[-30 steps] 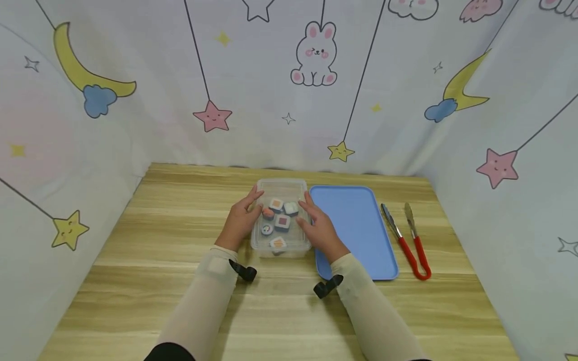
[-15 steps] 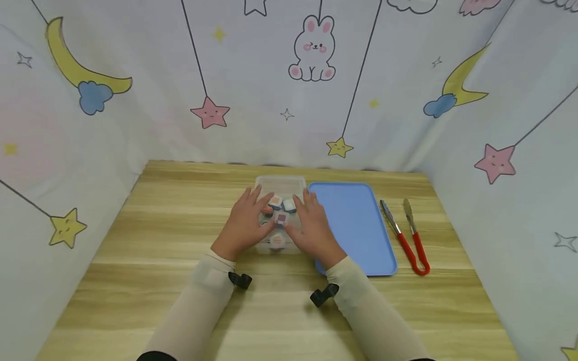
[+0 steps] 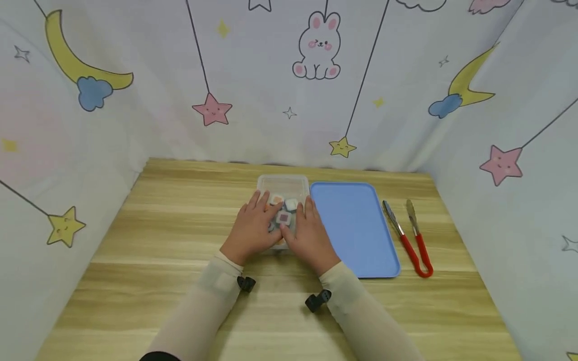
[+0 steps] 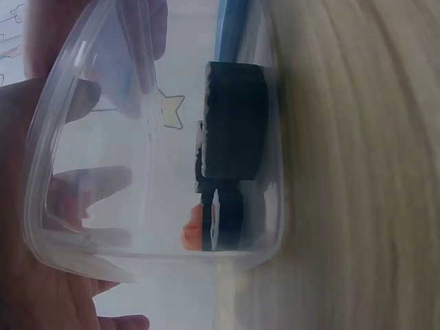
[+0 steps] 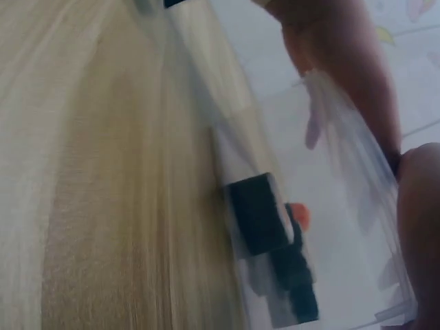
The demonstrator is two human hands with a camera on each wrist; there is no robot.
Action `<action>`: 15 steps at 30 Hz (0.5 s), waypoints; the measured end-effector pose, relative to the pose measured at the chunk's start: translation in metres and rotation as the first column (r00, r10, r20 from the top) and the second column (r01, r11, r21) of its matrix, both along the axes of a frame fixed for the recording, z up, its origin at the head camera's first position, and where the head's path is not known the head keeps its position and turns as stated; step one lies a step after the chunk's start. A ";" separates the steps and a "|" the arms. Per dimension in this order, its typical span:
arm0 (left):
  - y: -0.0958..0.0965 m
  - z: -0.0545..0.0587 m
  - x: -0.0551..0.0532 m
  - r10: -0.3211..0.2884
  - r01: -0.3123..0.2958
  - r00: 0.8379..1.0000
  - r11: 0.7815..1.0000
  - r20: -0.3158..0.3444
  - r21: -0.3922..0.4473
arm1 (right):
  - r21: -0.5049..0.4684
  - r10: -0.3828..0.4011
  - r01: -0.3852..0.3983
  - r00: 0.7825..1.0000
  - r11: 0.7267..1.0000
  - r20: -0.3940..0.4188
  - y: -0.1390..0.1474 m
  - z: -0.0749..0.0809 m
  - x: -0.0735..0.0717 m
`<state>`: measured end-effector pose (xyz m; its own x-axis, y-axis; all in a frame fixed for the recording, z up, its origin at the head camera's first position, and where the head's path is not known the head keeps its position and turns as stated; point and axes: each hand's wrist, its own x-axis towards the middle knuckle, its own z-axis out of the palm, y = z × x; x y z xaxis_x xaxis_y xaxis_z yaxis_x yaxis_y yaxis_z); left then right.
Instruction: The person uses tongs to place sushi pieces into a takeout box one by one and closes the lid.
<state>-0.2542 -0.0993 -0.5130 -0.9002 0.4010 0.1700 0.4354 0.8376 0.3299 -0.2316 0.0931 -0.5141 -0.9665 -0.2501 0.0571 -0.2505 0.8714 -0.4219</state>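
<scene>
A clear plastic box with a see-through top stands on the wooden table, several small sushi pieces inside it. Across the top's left part lies my left hand, fingers stretched forward. My right hand rests on the right part, its fingers also straight, with both thumbs near each other over the middle. Through the wall in the left wrist view, dark-wrapped sushi sits on the box bottom, and my fingers show across the top. The right wrist view is blurred but shows dark sushi low in the box.
Just right of the box lies a flat blue tray. Beyond it are metal tongs with red handles, spread apart. A white cloth printed with stars, moons and a bunny surrounds the wooden table at the back and sides.
Both hands have moved from the box's sides inward onto its top, thumbs coming closer together and covering more of the sushi. The tray and tongs have stayed in place.
</scene>
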 end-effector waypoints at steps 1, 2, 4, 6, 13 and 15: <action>0.000 0.001 0.001 0.000 0.000 1.000 1.000 0.001 0.006 | 0.000 0.000 0.000 1.000 1.000 -0.004 0.000 0.000 0.001; 0.001 0.002 0.003 0.001 -0.001 1.000 1.000 0.003 0.010 | -0.002 0.001 -0.001 1.000 1.000 -0.005 0.001 0.001 0.003; 0.001 0.003 0.005 0.002 -0.003 1.000 1.000 0.012 0.019 | 0.009 0.001 -0.001 1.000 1.000 -0.003 0.002 0.002 0.005; 0.001 0.003 0.006 0.004 -0.004 1.000 1.000 0.028 0.023 | 0.002 0.008 -0.008 1.000 1.000 0.000 0.003 0.003 0.006; -0.006 0.006 0.004 -0.011 0.006 0.999 0.994 0.043 0.108 | -0.055 0.019 -0.020 1.000 0.998 -0.019 0.016 0.007 0.005; -0.013 0.011 0.003 -0.008 0.004 0.999 0.991 0.031 0.131 | -0.073 0.006 -0.008 0.999 0.997 -0.032 0.027 0.010 0.004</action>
<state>-0.2516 -0.1126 -0.5024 -0.9036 0.3821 0.1934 0.4278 0.7837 0.4503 -0.2278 0.1202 -0.5041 -0.9622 -0.2508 0.1059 -0.2705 0.8368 -0.4760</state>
